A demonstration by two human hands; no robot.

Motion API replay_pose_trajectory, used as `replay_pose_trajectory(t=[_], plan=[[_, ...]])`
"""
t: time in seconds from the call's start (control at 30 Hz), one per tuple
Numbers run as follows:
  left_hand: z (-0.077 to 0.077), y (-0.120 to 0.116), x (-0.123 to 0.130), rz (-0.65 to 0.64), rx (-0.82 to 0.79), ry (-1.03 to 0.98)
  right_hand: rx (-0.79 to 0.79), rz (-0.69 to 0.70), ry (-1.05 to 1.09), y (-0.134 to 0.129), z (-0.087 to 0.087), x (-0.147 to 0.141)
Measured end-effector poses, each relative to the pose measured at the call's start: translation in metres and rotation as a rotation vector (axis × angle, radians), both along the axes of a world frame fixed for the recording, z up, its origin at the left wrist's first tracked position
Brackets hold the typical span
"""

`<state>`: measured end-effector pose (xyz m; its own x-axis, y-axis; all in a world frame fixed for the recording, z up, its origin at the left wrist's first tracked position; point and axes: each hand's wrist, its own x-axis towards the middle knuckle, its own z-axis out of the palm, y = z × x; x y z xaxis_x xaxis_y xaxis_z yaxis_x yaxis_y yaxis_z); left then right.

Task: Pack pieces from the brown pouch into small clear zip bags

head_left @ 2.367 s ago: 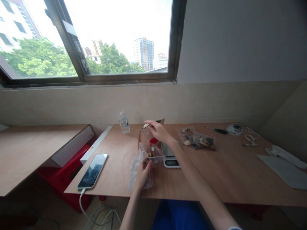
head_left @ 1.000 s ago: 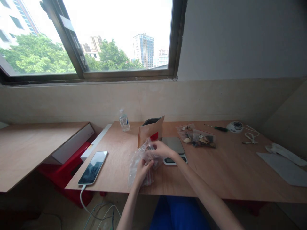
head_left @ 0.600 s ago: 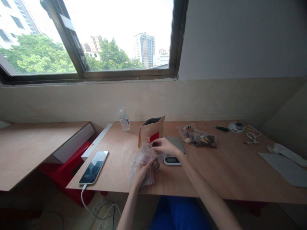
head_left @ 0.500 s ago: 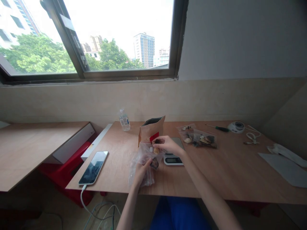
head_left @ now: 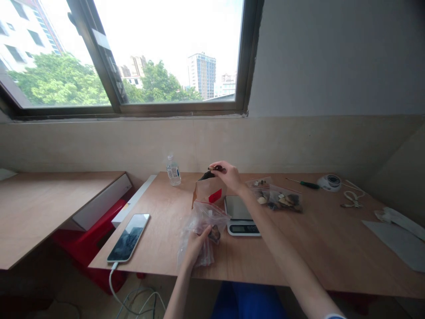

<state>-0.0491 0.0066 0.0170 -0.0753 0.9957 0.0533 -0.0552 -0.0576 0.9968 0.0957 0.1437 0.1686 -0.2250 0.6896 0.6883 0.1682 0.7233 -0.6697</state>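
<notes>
My right hand [head_left: 229, 176] pinches a small dark brown piece [head_left: 218, 169] over the open top of a brown paper pouch [head_left: 202, 191] with a red label. Lower down, my left hand [head_left: 196, 243] grips a clear zip bag [head_left: 210, 212] that has a few dark pieces near its bottom. More clear plastic bags lie under that hand. Just right of the pouch is a white scale [head_left: 239, 209] with a grey plate and a display, partly behind my right forearm.
Filled zip bags [head_left: 285, 198] lie right of the scale. Behind them are a screwdriver [head_left: 308, 184], a white dome camera [head_left: 329, 182] and a cable. A water bottle [head_left: 173, 170] stands at the back left, and a phone [head_left: 129, 238] with a cable lies front left.
My right hand has moved up and away from the clear bag to the pouch's mouth, with a dark piece in its fingers. My left hand stays at the clear bag.
</notes>
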Motion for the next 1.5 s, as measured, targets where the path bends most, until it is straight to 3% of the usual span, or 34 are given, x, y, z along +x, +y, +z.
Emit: replay_pose_trajectory(t=[0.13,0.33,0.77,0.93,1.1,1.3,1.5], plan=[[0.001,0.0,-0.001,-0.033,0.021,-0.016,0.026,0.051,-0.065,-0.002,-0.008,0.001],[-0.001,0.002,-0.001,-0.02,0.017,-0.026,0.001,0.11,-0.104,-0.004,-0.007,0.01],[0.001,0.0,0.001,-0.043,0.014,-0.048,0.231,-0.06,-0.482,-0.013,-0.007,0.011],[-0.002,0.001,0.001,-0.039,-0.002,-0.042,0.214,0.016,-0.423,-0.009,-0.003,0.014],[-0.004,0.002,-0.001,-0.028,-0.001,-0.035,0.185,-0.006,-0.395,-0.007,-0.002,0.018],[-0.005,0.002,-0.001,-0.026,-0.004,-0.053,0.129,-0.126,-0.383,-0.001,-0.008,0.022],[-0.004,0.002,-0.001,-0.012,-0.012,-0.063,0.151,-0.07,-0.336,0.005,-0.01,0.028]])
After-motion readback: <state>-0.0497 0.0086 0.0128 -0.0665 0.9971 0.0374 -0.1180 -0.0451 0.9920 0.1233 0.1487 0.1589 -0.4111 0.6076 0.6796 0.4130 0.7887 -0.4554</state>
